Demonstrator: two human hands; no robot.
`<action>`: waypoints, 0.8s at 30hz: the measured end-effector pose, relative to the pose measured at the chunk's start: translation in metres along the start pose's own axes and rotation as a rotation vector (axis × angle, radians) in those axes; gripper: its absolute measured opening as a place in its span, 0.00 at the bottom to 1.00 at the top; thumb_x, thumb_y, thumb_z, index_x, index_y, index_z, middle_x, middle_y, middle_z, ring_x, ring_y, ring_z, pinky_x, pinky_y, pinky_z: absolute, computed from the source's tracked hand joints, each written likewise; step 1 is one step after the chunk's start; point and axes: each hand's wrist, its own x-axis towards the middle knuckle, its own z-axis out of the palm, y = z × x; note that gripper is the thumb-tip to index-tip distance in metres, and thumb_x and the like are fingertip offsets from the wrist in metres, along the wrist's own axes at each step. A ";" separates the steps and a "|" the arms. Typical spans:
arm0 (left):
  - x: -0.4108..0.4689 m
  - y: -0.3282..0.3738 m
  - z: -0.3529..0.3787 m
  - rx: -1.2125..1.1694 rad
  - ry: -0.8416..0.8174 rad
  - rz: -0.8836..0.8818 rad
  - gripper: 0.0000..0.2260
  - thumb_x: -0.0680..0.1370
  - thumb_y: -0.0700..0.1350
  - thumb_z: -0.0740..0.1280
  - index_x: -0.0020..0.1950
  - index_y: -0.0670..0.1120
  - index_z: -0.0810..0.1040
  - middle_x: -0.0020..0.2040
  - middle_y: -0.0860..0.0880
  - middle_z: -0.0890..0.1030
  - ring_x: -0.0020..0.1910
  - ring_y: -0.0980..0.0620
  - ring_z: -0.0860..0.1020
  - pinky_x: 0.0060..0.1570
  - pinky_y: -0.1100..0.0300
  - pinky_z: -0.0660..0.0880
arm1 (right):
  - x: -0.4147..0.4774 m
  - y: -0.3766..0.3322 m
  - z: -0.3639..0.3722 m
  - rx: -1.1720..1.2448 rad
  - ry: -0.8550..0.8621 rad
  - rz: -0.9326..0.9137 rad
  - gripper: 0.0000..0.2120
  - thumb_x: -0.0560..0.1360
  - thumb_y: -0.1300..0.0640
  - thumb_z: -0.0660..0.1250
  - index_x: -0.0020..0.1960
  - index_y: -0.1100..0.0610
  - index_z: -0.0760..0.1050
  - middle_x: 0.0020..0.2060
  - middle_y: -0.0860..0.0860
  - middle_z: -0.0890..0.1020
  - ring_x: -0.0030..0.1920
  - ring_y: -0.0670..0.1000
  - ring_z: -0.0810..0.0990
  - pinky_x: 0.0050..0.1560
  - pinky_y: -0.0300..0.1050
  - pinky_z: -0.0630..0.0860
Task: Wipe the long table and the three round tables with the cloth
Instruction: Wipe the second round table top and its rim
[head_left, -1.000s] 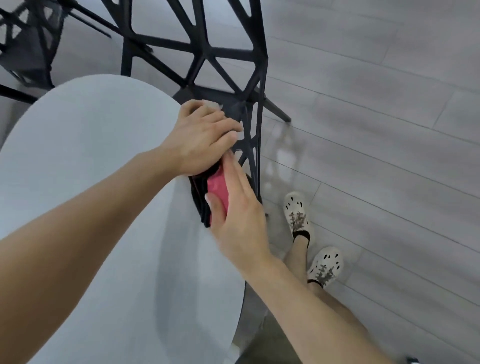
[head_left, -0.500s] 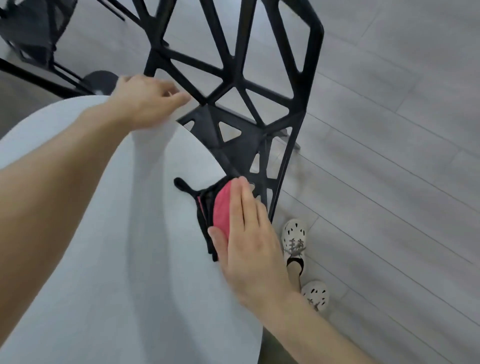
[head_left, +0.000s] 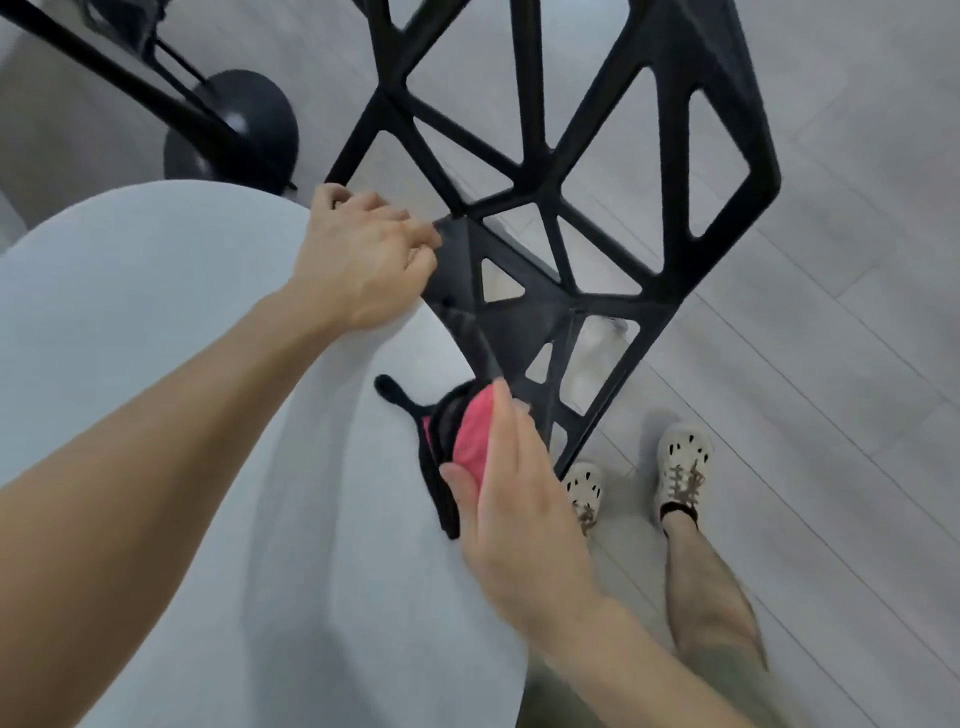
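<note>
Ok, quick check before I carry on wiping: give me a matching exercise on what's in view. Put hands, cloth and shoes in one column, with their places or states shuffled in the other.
Column one:
1. left hand
2. right hand
3. cloth
4. shoes

Column two:
A. pink and black, near the right edge of the round table
B. fingers flat on the cloth
C. on the grey floor
D. fingers curled, against the black chair

Pairs: 1-D, 2-B, 3-A, 4-C
</note>
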 end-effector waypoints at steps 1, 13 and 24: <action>-0.001 0.001 -0.001 -0.040 0.006 0.020 0.23 0.84 0.53 0.50 0.65 0.58 0.84 0.60 0.55 0.85 0.66 0.49 0.75 0.73 0.43 0.61 | 0.034 -0.008 0.001 0.034 -0.063 -0.001 0.35 0.87 0.48 0.61 0.86 0.63 0.54 0.79 0.56 0.70 0.76 0.56 0.71 0.75 0.47 0.70; 0.017 -0.120 -0.014 -0.131 -0.269 -0.552 0.31 0.79 0.61 0.47 0.68 0.53 0.83 0.66 0.41 0.81 0.73 0.40 0.72 0.78 0.41 0.57 | 0.068 0.007 -0.038 0.156 -0.381 -0.199 0.37 0.88 0.47 0.61 0.89 0.55 0.45 0.87 0.48 0.55 0.83 0.46 0.57 0.79 0.28 0.47; 0.013 -0.104 -0.008 -0.328 -0.117 -0.634 0.30 0.78 0.55 0.49 0.75 0.53 0.80 0.75 0.41 0.72 0.87 0.45 0.53 0.84 0.44 0.36 | 0.101 0.005 -0.053 0.224 -0.506 -0.273 0.37 0.88 0.45 0.60 0.89 0.50 0.43 0.87 0.39 0.48 0.80 0.29 0.50 0.76 0.25 0.54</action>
